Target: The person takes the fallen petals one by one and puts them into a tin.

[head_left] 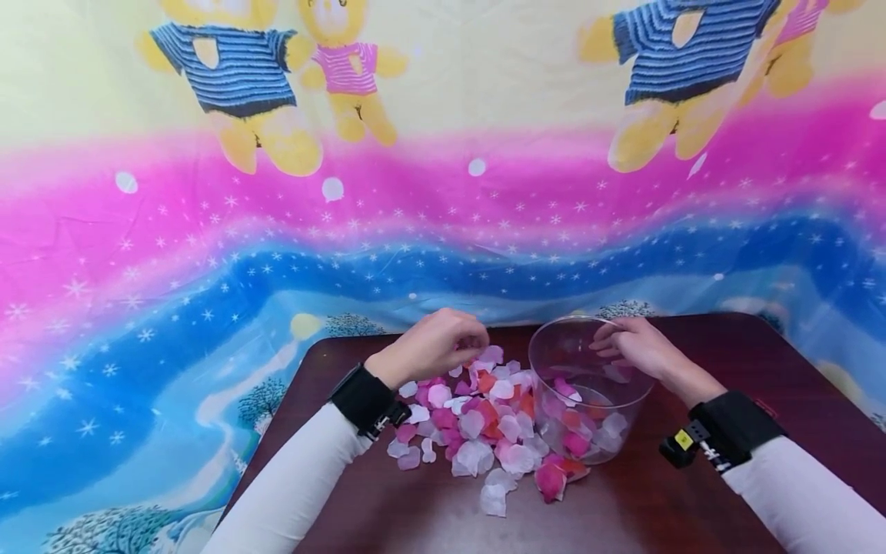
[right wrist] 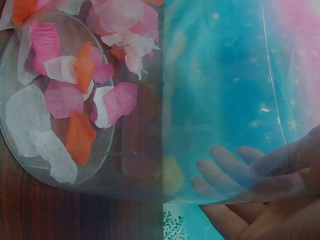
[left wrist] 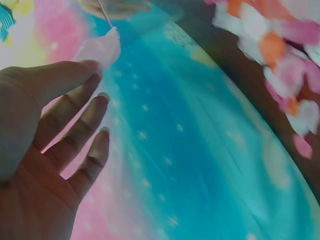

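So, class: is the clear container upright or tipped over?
Upright: the clear container stands on the table, mouth upward, petals lying on its bottom.

Counts: 2 hands, 1 bowl, 1 table, many petals

One left hand (head_left: pixel 432 345), one right hand (head_left: pixel 637 346), one clear bowl (head_left: pixel 588 388), one dark table (head_left: pixel 692 500); loose petals (head_left: pixel 477 431) too many to count, roughly ten more inside the bowl.

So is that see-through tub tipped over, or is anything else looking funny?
Yes, the clear tub is tilted toward the heap of petals on the table, held by the right hand. The left hand pinches one pale petal. Nothing looks damaged.
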{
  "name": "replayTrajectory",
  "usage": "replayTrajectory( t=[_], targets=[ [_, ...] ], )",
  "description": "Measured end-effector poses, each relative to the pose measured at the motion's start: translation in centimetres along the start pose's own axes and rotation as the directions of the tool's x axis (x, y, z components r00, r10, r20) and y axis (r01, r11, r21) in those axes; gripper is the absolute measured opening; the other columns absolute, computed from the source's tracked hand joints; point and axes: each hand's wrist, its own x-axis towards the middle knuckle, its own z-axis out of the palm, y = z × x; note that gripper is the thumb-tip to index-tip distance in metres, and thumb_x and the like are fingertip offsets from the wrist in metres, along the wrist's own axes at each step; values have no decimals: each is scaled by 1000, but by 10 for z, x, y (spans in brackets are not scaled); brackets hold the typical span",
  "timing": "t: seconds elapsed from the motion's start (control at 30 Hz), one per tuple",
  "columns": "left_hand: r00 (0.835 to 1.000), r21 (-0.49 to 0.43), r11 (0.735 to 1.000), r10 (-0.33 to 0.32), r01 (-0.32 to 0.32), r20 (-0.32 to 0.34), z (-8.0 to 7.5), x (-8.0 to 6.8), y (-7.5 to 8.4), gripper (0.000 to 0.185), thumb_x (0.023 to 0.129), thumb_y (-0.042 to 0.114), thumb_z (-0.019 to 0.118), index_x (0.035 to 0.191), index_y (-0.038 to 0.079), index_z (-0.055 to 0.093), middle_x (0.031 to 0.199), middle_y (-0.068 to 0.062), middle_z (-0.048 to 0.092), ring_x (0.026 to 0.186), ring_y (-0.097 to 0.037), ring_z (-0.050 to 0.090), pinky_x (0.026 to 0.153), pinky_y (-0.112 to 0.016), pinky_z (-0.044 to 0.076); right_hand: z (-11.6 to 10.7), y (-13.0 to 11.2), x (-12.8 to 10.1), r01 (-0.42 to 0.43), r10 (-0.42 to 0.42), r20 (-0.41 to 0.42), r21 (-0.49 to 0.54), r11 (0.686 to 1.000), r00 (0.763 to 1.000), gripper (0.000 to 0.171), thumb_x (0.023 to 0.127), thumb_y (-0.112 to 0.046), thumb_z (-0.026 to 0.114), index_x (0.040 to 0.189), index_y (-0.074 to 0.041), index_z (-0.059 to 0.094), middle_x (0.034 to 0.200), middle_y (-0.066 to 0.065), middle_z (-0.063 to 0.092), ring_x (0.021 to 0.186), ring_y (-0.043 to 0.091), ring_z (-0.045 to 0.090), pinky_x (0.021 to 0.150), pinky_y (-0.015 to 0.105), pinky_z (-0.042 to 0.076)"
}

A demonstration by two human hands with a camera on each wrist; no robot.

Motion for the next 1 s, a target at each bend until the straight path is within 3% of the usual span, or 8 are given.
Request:
replayTrajectory(
  t=[0.2, 0.5, 0.8, 1.0],
  targets=[
    [996, 34, 996, 87, -86, -12, 7, 25, 24, 9, 97, 12, 72, 104, 14, 77, 97, 4, 71, 91, -9, 64, 83, -20, 51, 5, -2, 4, 4, -4, 1, 9, 1000, 1000, 40, 104, -9, 35, 134, 11, 53, 134, 31, 60, 123, 45, 60, 98, 53, 51],
    [993, 40, 993, 109, -110, 37, 19, 41, 37, 14, 97, 17, 73, 110, 15, 76, 102, 4, 70, 95, -10, 65, 84, -17, 49, 11, -8, 8, 2, -2, -19, 11, 1000, 1000, 41, 102, -7, 35, 132, 11, 55, 130, 31, 63, 119, 44, 63, 95, 52, 54],
    [998, 37, 997, 62, -62, 5, 9, 19, 20, 18, 95, 14, 75, 113, 12, 74, 105, 0, 71, 98, -12, 67, 87, -21, 52, 4, -9, 3, 30, -30, -16, -20, 999, 999, 39, 103, -9, 36, 130, 11, 56, 129, 30, 64, 118, 45, 63, 97, 52, 52],
    [996, 76, 997, -13, 7, 85, 28, -10, 2, 13, 95, 14, 75, 107, 15, 76, 102, 2, 73, 93, -10, 68, 81, -20, 53, 0, -3, -1, 21, -21, -14, -15, 1000, 1000, 39, 104, -9, 36, 131, 11, 55, 131, 31, 62, 120, 45, 62, 97, 53, 52]
  ],
)
